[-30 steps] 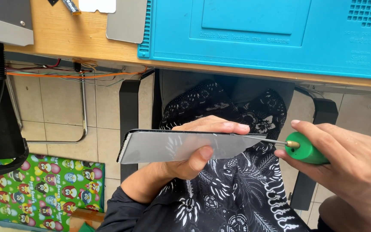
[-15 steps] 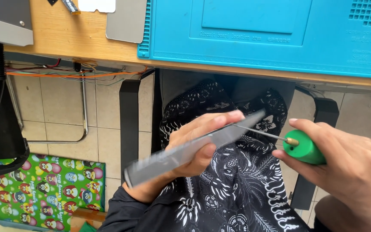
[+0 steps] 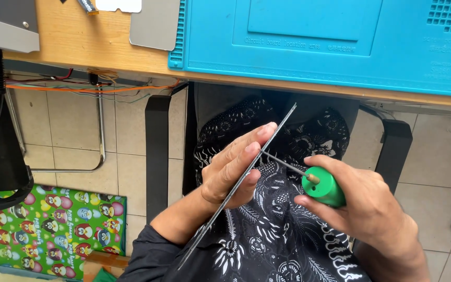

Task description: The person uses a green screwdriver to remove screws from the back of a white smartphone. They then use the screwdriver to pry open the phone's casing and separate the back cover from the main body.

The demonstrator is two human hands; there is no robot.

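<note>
My left hand [image 3: 234, 172] grips a thin grey metal panel [image 3: 220, 208], held edge-on over my lap so it shows as a long slanted sliver running from lower left to upper right. My right hand [image 3: 364, 206] holds a screwdriver by its green handle [image 3: 323, 187]. The thin metal shaft [image 3: 283, 163] points left and its tip meets the panel near my left fingers. Both hands hang over black cloth with a white pattern [image 3: 277, 245], just below the table edge.
A blue work mat [image 3: 340, 42] covers the wooden table [image 3: 74, 44] at the top. A grey flat plate [image 3: 155, 23] lies to the mat's left. Black chair arms [image 3: 157, 151] flank my lap. Coloured wires [image 3: 79, 86] run under the table; a patterned green sheet [image 3: 53, 224] lies on the tiled floor.
My left hand has turned the grey panel from face-up to edge-on, its far end swinging up. The screwdriver has stayed at the panel, my right hand shifting slightly.
</note>
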